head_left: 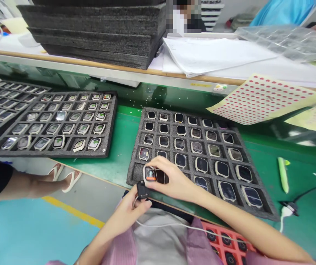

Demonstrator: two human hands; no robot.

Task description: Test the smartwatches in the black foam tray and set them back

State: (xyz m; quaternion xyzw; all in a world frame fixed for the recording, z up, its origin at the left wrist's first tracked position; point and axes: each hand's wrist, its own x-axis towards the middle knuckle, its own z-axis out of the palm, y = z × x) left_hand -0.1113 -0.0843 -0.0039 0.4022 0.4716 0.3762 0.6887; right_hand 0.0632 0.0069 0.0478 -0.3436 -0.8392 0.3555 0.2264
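Note:
My right hand (pixel 174 180) pinches a smartwatch (pixel 150 173) with a pale case and a lit screen by its edges. It is held over the front left part of a dark foam tray (pixel 131 169) filled with rows of similar watches. Just below it, my left hand (pixel 131 211) grips a small black block (pixel 142 190), perhaps a charger, close against the watch's lower edge. I cannot tell whether the two touch. A white cable (pixel 171 224) runs from near my left hand across my lap to the right.
Another foam tray of watches (pixel 113 121) lies to the left, with more beyond. A red tray of round black parts (pixel 218 232) is at my lap. Stacked foam trays (pixel 97 36) and papers (pixel 210 51) sit on the shelf. A green knife-like tool (pixel 283 175) lies right. Someone's legs (pixel 31 180) show left.

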